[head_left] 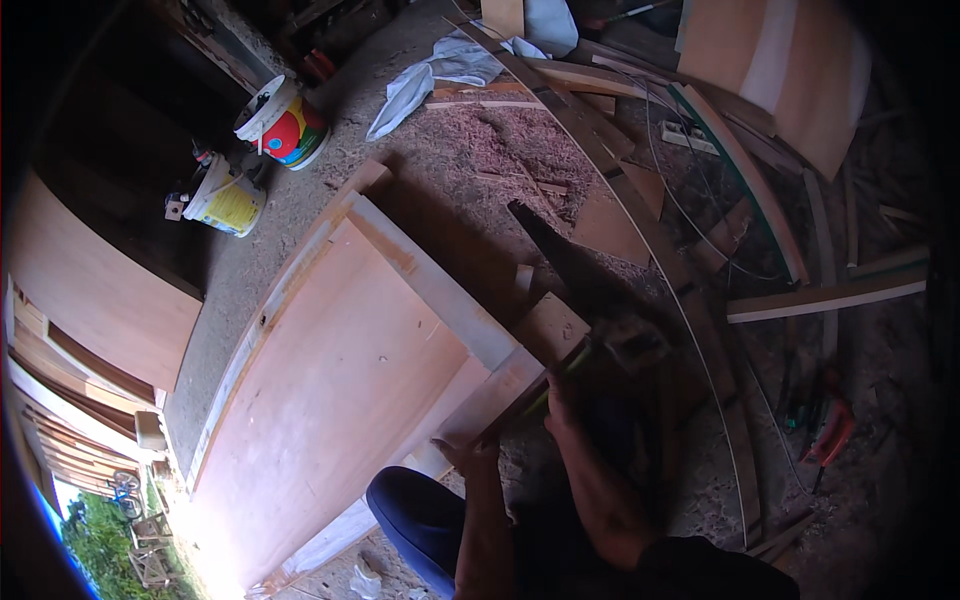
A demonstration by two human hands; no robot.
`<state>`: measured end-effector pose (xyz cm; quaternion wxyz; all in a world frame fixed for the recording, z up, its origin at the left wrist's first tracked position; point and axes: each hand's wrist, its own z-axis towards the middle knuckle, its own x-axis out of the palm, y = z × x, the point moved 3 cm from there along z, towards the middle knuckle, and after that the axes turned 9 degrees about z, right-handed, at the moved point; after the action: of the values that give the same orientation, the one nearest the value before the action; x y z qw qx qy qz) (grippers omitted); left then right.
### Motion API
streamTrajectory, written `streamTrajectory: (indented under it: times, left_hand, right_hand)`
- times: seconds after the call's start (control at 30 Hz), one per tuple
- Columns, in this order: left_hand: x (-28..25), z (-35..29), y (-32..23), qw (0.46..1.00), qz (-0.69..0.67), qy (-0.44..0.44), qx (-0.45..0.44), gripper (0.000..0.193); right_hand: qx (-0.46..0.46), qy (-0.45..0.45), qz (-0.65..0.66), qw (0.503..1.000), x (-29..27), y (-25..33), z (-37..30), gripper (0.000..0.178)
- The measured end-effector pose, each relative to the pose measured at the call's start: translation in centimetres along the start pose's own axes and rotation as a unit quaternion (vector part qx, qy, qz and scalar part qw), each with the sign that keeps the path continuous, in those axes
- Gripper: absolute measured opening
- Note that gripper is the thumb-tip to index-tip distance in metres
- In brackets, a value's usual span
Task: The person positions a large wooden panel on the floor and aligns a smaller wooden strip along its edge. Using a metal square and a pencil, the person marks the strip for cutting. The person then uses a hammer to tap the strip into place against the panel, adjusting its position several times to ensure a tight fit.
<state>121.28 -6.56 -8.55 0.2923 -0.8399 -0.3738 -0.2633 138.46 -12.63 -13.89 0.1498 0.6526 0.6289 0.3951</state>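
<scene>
A large framed wooden panel point(340, 350) lies slanted in front of me, its near right corner close to my hands. My left hand point(470, 456) grips the near edge of its frame, thumb on the side and most fingers hidden beneath. My right hand point(562, 402) is closed just right of that corner, beside a thin yellow-green edge point(537, 408). What it holds is too dark to make out. A wood block point(553, 328) sits against the frame just beyond my right hand. My bent knee point(415, 515) is by the panel's near edge.
Two paint buckets point(285, 125) point(228, 200) stand at the far left. A dark tapered blade point(550, 240), long curved wooden strips point(690, 310), a cable and sawdust point(500, 150) cover the floor. A red-handled tool point(830, 435) lies at right. Boards point(100, 270) stand left.
</scene>
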Motion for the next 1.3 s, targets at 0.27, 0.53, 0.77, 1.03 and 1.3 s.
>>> streamTrajectory:
  times: [0.27, 0.53, 0.77, 1.03, 1.3]
  left_hand:
    - [-1.1, 1.3, 0.4, 0.971, 0.098, -0.211, 0.050, 0.057]
    - [0.8, 2.4, -0.8, 0.950, 0.274, -0.047, -0.141, 0.071]
    - [11.1, -0.2, -0.6, 0.309, 0.872, 0.028, 0.379, 0.100]
    - [10.2, 5.4, -1.4, 0.161, 0.877, 0.165, 0.422, 0.100]
    - [12.6, 7.1, -0.5, 0.197, 0.891, 0.157, 0.377, 0.087]
  right_hand:
    - [0.040, 0.079, 0.066, 0.994, 0.3, 1.3, 1.3, 0.064]
    - [-0.080, 0.071, -0.269, 0.957, 4.7, 1.9, 1.1, 0.053]
    - [-0.283, 0.001, -0.266, 0.921, 3.5, 1.5, 6.9, 0.058]
    - [-0.305, 0.102, -0.311, 0.894, 5.3, 4.7, 11.1, 0.064]
    - [-0.213, 0.110, -0.292, 0.926, 3.1, 4.9, 10.4, 0.061]
